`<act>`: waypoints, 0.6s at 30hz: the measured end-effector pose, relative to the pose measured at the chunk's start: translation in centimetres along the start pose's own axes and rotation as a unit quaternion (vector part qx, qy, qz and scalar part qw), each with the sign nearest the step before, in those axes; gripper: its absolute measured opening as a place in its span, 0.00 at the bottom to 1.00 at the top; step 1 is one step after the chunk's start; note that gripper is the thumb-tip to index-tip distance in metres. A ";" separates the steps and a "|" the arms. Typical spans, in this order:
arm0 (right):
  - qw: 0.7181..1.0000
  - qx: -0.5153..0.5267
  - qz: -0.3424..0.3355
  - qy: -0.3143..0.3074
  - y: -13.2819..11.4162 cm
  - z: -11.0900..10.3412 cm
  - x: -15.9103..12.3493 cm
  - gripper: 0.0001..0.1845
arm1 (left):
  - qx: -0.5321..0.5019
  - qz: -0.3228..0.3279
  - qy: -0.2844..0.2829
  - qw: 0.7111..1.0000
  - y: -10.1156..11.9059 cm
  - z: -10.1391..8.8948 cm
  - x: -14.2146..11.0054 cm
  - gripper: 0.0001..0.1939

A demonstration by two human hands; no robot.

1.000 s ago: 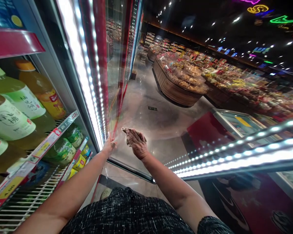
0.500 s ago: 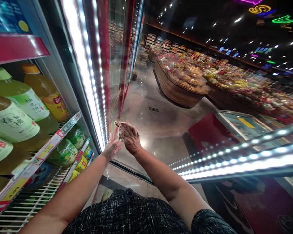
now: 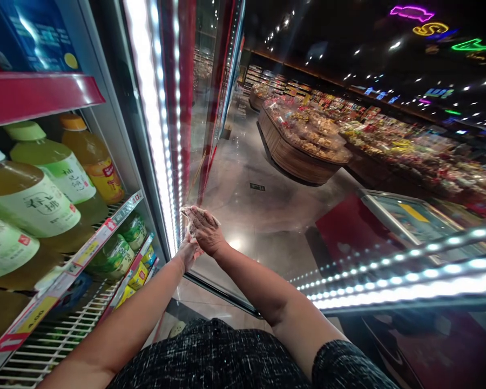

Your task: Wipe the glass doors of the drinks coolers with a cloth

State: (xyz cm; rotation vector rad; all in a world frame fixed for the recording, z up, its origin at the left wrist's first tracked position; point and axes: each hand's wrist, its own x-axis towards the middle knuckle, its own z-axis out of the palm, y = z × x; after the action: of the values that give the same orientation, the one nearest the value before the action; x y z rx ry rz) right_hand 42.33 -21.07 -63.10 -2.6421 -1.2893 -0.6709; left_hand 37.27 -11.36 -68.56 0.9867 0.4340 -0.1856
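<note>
My right hand [image 3: 206, 231] presses a pale, speckled cloth [image 3: 193, 214] against the glass door [image 3: 243, 162] of a drinks fridge, fingers closed over the cloth. My left hand [image 3: 187, 252] lies just below and left of it, at the door's lit edge [image 3: 170, 216]. Its fingers are stretched against the glass and partly hidden under my right wrist. Both bare forearms reach forward from my dark flecked top.
Fridge shelves [image 3: 105, 232] on the left hold large green and orange drink bottles [image 3: 56, 167] and small cartons. Through the glass I see a shiny shop floor, a round wooden display stand [image 3: 303, 146] of packaged food and a chest freezer [image 3: 405, 216].
My right hand has slid the cloth left along the glass toward the lit door edge. My left hand has stayed at the edge and is now partly covered by the right wrist.
</note>
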 end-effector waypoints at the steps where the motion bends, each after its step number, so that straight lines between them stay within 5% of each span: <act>1: 1.000 0.006 -0.009 -0.006 -0.1 0.3 0.2 0.27 | -0.002 -0.001 0.001 1.000 0.0 0.0 0.0 0.54; 7: 1.000 -0.005 0.001 0.006 -0.3 1.0 2.2 0.27 | 0.001 -0.012 0.002 1.000 0.1 -0.1 0.1 0.51; 13: 0.998 -0.008 -0.009 -0.058 -1.2 2.8 3.6 0.26 | -0.023 0.012 0.032 0.999 0.2 0.4 -0.1 0.42; 18: 0.999 -0.004 -0.006 -0.032 -1.6 2.2 5.2 0.24 | -0.042 0.026 0.007 0.999 -0.3 0.3 -0.6 0.49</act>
State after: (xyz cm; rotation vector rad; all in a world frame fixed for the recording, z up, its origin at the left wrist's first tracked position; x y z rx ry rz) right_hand 44.61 -15.65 -62.87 -2.6844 -1.3236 -0.5978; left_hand 36.74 -11.81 -68.41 0.9168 0.4262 -0.1132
